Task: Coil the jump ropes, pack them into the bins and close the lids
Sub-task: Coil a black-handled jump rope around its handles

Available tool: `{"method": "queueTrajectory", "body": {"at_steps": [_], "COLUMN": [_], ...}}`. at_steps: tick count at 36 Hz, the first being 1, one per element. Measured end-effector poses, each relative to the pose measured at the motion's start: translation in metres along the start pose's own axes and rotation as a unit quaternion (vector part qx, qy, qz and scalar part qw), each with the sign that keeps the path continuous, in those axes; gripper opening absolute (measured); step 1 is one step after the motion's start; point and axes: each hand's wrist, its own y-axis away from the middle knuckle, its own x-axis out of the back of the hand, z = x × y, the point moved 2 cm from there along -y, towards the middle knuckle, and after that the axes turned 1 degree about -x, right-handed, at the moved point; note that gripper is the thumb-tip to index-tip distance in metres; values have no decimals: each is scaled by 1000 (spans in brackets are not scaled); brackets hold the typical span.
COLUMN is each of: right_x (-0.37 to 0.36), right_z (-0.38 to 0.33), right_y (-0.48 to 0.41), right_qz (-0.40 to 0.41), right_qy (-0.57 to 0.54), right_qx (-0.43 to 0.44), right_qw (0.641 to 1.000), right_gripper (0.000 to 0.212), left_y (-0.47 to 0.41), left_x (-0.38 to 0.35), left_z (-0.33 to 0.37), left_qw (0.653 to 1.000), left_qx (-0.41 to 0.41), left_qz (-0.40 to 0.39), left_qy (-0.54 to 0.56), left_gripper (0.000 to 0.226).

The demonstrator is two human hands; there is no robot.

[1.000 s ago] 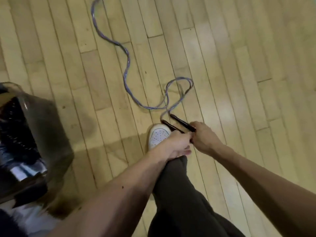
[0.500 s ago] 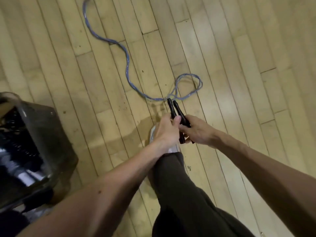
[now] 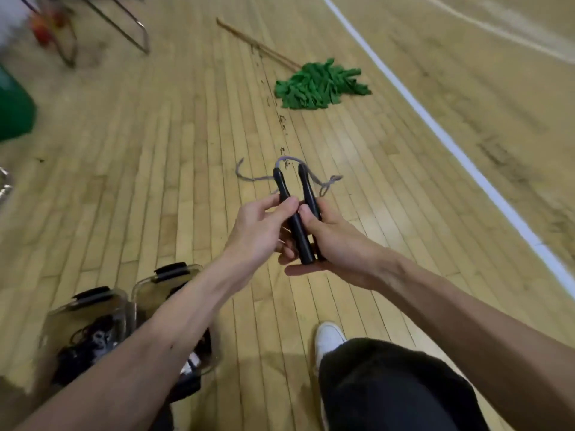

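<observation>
Coiling is only starting: left hand (image 3: 258,233) and right hand (image 3: 337,251) each grip a black handle (image 3: 281,185) of the jump rope (image 3: 298,234), beyond the two bins (image 3: 169,271) that already hold ropes, its grey cord (image 3: 324,182) trailing uncoiled on the floor (image 3: 186,150).

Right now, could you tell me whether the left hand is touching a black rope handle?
Touching: in the head view the left hand pinches the left black handle, thumb on top.
</observation>
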Motion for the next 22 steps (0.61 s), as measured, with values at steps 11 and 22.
{"method": "queueTrajectory", "body": {"at_steps": [11,22], "right_x": [-142,-171], "right_z": [6,5], "right_y": [33,36], "right_qz": [-34,-141], "right_qy": [3,22], "right_qx": [12,12], "right_qw": [999,990], "right_gripper": [32,28], "left_y": [112,127], "left_x": [84,152], "left_z": [12,13], "left_qw": [972,957], "left_qx": [-29,-1], "left_qz": [172,221], "left_qy": [-158,-187], "left_gripper": [32,31]}}
